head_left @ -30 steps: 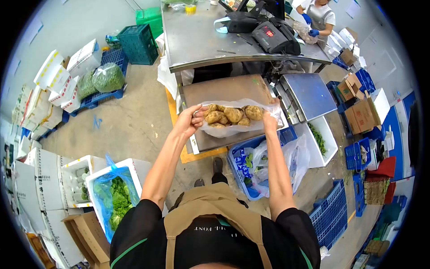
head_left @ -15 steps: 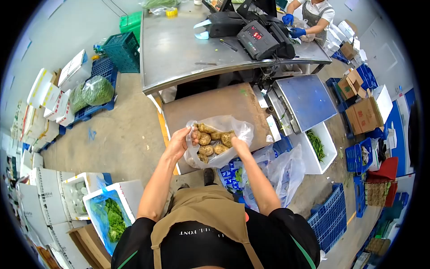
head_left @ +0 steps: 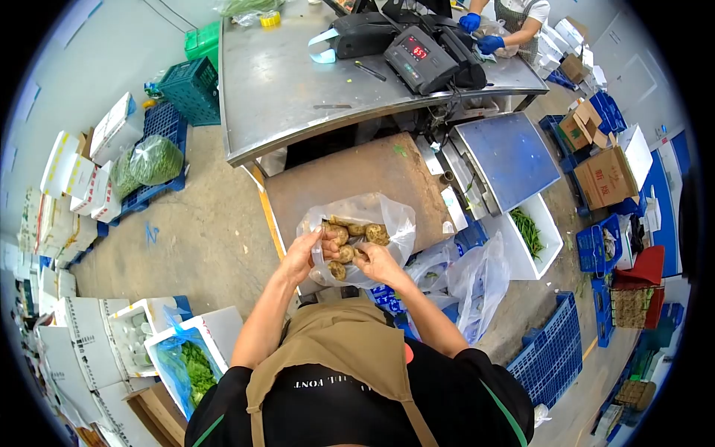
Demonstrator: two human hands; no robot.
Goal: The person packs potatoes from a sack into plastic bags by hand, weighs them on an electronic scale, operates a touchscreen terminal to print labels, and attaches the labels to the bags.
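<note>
WALL (head_left: 149,37): pale | FLOOR (head_left: 179,253): tan-grey, scuffed, yellow line (head_left: 267,212) | TABLE (head_left: 275,82): metal | PALLETS (head_left: 550,349): blue, along both sides | BOXES (head_left: 82,335): white, stacked left | DOOR (head_left: 633,78): pale, far right

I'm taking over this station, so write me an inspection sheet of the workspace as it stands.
Surface: brown platform, stained along its right edge, small green scrap on top.
Things in hand: potatoes in an open clear plastic bag.
Clutter: pen on the metal table; blue strand on the floor.
Hands: left and right bare, at the potatoes; exact grip unclear.
Cables: dark cables bunched below the display unit.
Surroundings: blue-gloved person beyond the table; blue pallet at right.
</note>
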